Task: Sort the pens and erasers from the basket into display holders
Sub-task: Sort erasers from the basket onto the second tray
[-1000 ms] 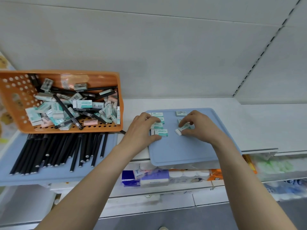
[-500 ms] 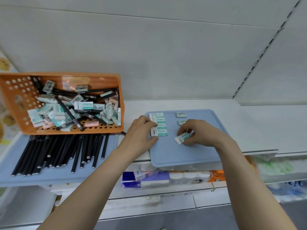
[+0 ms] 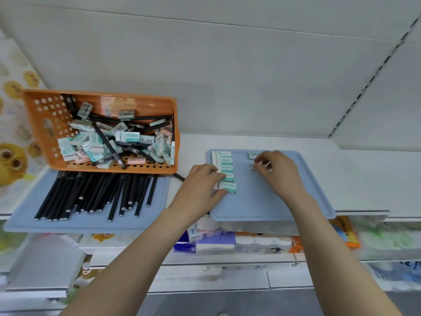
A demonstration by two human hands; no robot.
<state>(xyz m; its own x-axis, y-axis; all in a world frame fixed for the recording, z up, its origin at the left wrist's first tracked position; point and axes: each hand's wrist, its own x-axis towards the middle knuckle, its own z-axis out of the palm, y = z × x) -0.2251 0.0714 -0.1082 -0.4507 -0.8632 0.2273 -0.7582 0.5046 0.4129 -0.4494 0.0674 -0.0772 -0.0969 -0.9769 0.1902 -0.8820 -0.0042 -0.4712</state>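
Now right hand [image 3: 278,176] on eraser [image 3: 252,166]

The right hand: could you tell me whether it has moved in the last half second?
Yes. The right hand has moved toward the tray's far edge; it pinches a small eraser just short of the grey eraser there.

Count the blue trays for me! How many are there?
2. One blue tray is on the left, holding the black pens in front of the orange basket. The other blue tray is on the right, holding erasers. None seems hidden.
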